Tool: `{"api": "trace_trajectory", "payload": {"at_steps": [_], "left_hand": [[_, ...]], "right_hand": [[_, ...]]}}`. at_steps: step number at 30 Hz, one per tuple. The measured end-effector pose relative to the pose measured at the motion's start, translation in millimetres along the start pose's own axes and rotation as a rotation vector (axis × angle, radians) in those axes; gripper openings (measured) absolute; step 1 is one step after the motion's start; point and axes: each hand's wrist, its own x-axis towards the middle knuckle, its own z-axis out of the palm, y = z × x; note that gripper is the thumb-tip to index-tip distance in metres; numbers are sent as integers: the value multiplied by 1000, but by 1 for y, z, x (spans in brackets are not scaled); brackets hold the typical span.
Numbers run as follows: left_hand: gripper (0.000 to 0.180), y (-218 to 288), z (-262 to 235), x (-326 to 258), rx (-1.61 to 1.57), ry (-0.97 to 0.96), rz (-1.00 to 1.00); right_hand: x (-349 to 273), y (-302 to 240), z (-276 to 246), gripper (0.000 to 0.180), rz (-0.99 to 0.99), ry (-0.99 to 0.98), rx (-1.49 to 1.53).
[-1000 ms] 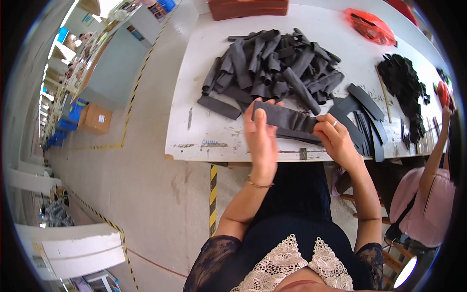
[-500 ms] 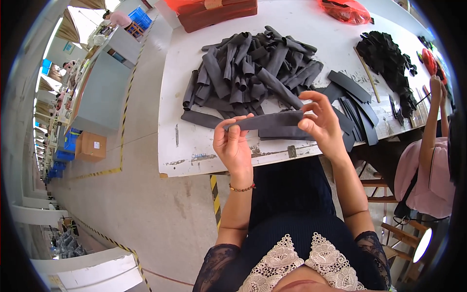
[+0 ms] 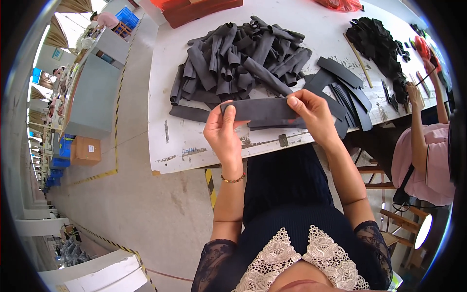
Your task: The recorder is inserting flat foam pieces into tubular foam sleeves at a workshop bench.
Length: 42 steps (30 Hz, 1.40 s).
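Note:
A dark grey fabric strip is stretched level between my two hands above the table's front edge. My left hand pinches its left end, thumb on top. The right end is gripped by my right hand, its thumb pressed on the strip's upper corner. Just beyond rises a heap of curled dark grey fabric pieces. One loose curled piece lies beside my left hand, and another flat piece is partly hidden under the held strip.
Flat grey strips lie fanned right of my right hand, near a wooden stick and a black fabric pile. A red container stands at the back of the white table. A person in pink works at the right.
My right hand has closed its fingers on the strip's right end. The strip has turned from a narrow folded shape to a broad flat face. The view has shifted slightly.

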Motion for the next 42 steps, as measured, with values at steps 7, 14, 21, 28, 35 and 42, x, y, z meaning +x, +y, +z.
{"api": "trace_trajectory", "payload": {"at_steps": [7, 14, 21, 28, 35, 42], "left_hand": [[16, -1, -6, 6, -36, 13, -135], [32, 35, -80, 44, 694, 326, 222], [44, 31, -130, 77, 1750, 72, 143], [14, 23, -160, 78, 491, 243, 44], [22, 7, -138, 53, -437, 138, -369], [35, 8, -69, 12, -607, -60, -420]], "right_hand": [[-2, -7, -5, 23, 91, -90, 104], [-15, 6, -28, 42, 227, 56, -249], [-6, 21, -71, 41, -138, 289, -1136], [11, 47, -94, 28, -381, -92, -1699], [7, 37, -105, 11, -456, -119, -1631], [-2, -26, -75, 44, -849, 277, -1013]]}}
